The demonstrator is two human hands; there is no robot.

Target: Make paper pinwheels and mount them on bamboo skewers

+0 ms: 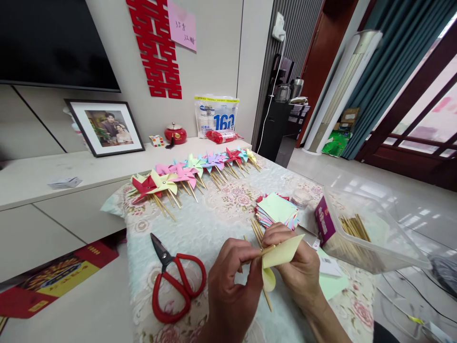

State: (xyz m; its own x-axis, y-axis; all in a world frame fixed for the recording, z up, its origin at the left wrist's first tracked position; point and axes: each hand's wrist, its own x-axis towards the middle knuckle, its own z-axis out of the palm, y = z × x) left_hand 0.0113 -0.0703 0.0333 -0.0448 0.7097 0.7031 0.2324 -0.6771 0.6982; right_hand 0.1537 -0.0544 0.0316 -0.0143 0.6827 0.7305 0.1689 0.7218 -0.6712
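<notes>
Fingers both hands pinched shut on yellow paper w/ stick.

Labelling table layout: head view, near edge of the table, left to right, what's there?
Red scissors → left hand → yellow paper held on a wooden stick → right hand → clear plastic box of sticks.
</notes>
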